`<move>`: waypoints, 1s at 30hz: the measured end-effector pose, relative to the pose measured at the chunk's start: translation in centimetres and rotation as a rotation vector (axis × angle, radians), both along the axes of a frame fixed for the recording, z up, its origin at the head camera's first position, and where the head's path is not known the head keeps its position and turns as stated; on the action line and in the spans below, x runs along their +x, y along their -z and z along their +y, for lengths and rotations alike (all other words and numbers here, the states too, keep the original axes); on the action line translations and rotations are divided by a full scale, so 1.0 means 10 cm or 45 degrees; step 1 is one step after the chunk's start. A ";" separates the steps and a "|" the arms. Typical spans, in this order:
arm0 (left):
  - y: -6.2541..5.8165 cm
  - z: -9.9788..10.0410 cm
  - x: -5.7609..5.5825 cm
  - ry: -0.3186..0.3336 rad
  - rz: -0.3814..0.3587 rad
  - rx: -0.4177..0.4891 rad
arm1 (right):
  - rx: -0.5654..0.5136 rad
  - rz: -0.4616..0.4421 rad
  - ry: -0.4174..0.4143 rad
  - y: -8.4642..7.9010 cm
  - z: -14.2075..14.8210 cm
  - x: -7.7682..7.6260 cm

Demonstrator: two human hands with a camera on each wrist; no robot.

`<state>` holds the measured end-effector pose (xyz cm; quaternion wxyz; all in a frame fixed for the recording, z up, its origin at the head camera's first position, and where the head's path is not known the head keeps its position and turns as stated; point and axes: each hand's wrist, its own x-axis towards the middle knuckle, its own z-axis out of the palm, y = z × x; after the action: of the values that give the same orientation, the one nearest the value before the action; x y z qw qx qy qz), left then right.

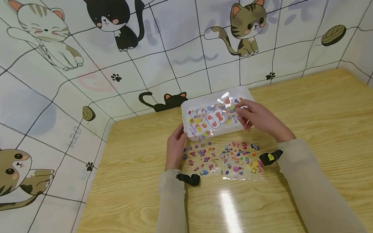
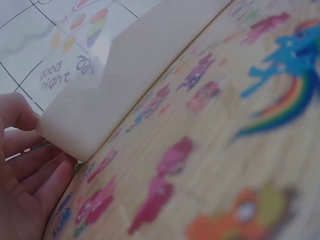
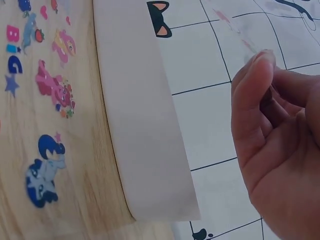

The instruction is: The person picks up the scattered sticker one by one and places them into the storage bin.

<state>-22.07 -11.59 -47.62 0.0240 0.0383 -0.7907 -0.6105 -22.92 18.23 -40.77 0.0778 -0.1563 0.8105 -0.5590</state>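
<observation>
A white shallow tray [image 1: 194, 104] stands against the wall at the back of the table. My left hand [image 1: 175, 147] grips its front left corner; in the left wrist view, the fingers [image 2: 50, 185] wrap that corner. Over the tray, a clear sticker sheet [image 1: 215, 119] with a white cartoon face and "good night" lettering is held up at its right side by my right hand [image 1: 257, 116]. The right wrist view has thumb and fingertips [image 3: 262, 62] pinching the sheet's edge. Part of the sheet blends into the tray behind it.
Two clear sheets of small colourful stickers, a left sheet [image 1: 203, 160] and a right sheet [image 1: 237, 159], lie side by side before the tray on the wooden table [image 1: 134, 205]. A tiled wall [image 1: 183, 66] with cat drawings rises directly behind the tray.
</observation>
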 end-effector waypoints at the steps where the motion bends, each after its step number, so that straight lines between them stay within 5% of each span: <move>1: 0.00 0.00 0.00 -0.005 0.001 0.001 | -0.014 -0.002 0.008 0.00 0.01 0.00; 13: 0.01 0.01 0.02 -0.024 -0.001 -0.024 | -0.184 -0.050 0.015 0.05 0.04 -0.01; 30: -0.01 0.00 0.03 -0.035 -0.008 -0.029 | -0.190 -0.136 0.114 0.12 0.08 -0.04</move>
<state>-21.77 -11.62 -47.49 0.0306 0.0509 -0.7971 -0.6009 -23.34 19.05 -41.94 0.0838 -0.0953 0.7674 -0.6284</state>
